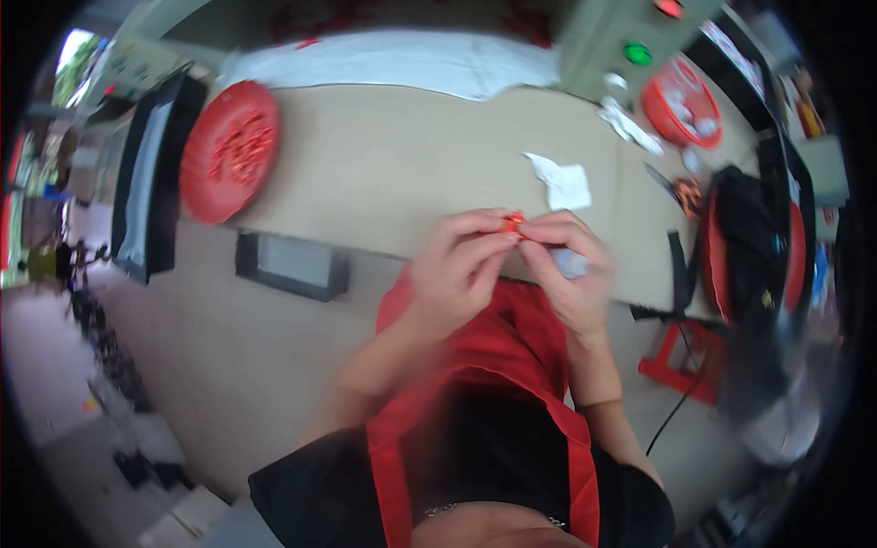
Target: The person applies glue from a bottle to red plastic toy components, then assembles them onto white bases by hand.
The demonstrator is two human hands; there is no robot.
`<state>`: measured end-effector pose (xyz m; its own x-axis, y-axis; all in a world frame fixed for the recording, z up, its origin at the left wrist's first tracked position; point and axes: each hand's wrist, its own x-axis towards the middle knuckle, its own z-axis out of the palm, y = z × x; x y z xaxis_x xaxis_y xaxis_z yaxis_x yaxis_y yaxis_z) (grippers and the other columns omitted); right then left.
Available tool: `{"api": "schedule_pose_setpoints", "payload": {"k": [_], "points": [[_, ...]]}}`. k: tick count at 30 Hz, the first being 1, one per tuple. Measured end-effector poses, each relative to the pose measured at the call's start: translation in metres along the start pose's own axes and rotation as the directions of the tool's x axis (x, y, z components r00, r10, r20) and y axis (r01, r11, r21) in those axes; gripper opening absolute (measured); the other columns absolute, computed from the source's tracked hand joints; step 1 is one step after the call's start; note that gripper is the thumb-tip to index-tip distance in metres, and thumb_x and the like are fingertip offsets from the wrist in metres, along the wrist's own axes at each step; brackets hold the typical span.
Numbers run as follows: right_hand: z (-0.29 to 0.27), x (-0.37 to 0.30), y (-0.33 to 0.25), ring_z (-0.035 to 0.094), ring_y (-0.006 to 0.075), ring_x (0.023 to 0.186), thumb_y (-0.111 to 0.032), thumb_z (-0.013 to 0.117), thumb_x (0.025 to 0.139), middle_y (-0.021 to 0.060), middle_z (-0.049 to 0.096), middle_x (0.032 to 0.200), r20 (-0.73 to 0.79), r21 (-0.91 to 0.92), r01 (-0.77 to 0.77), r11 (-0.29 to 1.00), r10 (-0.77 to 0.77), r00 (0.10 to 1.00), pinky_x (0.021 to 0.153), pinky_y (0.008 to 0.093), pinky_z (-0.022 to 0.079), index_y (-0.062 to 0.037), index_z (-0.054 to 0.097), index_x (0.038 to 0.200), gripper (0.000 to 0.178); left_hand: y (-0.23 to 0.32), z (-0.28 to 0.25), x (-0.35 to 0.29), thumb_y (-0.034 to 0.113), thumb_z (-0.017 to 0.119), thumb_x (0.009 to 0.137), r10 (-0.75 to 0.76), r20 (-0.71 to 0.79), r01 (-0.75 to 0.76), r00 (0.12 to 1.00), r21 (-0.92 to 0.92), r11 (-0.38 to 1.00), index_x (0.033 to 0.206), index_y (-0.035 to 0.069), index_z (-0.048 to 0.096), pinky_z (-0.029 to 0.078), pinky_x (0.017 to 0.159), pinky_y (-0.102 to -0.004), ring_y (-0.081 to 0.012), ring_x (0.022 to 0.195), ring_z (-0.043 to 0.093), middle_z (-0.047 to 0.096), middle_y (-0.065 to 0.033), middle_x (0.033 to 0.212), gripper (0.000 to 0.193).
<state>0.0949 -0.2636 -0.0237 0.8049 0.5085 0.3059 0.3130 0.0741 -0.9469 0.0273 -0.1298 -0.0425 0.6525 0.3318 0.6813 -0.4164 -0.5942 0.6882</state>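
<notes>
Beige bench (384, 164), both hands pinching one tiny red part (514, 220): left hand (461, 265), right hand (566, 265). With a piece that small, one slack fingertip and it probably drops into the red apron (512, 356).

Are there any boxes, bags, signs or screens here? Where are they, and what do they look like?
Dark flat box: table's front edge, left of the left hand; rectangular, pale top.
Grey-green box: far side, top right; red and green round lights.
Black bag: right of the right hand; bulky.
No screen clearly visible.
</notes>
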Motion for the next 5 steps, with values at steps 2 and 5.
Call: {"api": "schedule_pose_setpoints", "payload": {"k": [2,5], "points": [[0.005,-0.002,0.001,0.06,0.0158,0.075,0.007,0.063,0.074,0.0108,0.062,0.09,-0.009,0.06,-0.078,0.995,0.079,0.997,0.067,0.0246,0.047,0.0022,0.063,0.095,0.022,-0.005,-0.01,0.009,-0.009,0.063,0.074,-0.109,0.1,0.113,0.989,-0.037,0.993,0.091,0.005,0.064,0.054,0.076,-0.0287,-0.0246,0.095,0.063,0.057,-0.0081,0.099,0.022],[-0.005,-0.009,0.016,0.059,0.0164,0.078,-0.002,0.062,0.082,0.0118,0.062,0.091,-0.01,0.107,-0.255,0.961,0.257,0.966,0.07,0.0264,0.049,-0.0011,0.063,0.105,0.024,-0.045,-0.062,0.041,-0.005,0.056,0.084,-0.288,0.007,0.279,0.957,0.23,0.932,0.091,0.005,0.067,0.053,0.08,-0.0394,-0.0347,0.094,0.062,0.056,-0.0113,0.117,0.016]]}}
